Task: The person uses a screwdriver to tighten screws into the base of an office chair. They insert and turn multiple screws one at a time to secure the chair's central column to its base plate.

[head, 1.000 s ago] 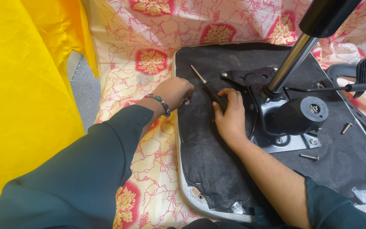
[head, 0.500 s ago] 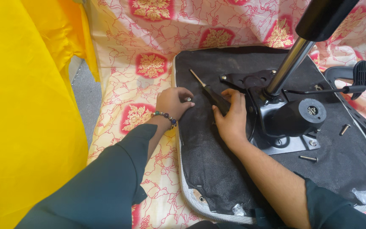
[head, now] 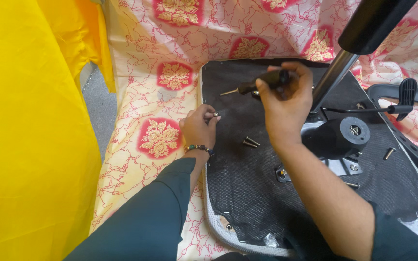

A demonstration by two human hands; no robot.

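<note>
Over the upturned chair seat (head: 247, 193), the right hand (head: 286, 104) gripped a screwdriver (head: 260, 83), while the left hand (head: 198, 126) pinched what looked like a small screw (head: 215, 114). That loose pinch risked dropping it into the patterned cloth (head: 170, 58).

Black-handled screwdriver (head: 260, 83) lying near-horizontal in air, metal tip pointing toward 9 o'clock, hovering over top edge of upturned seat base. Small silver screw (head: 216, 114) sitting pinched at seat's left edge, roughly 7 o'clock from screwdriver tip, close by.
</note>
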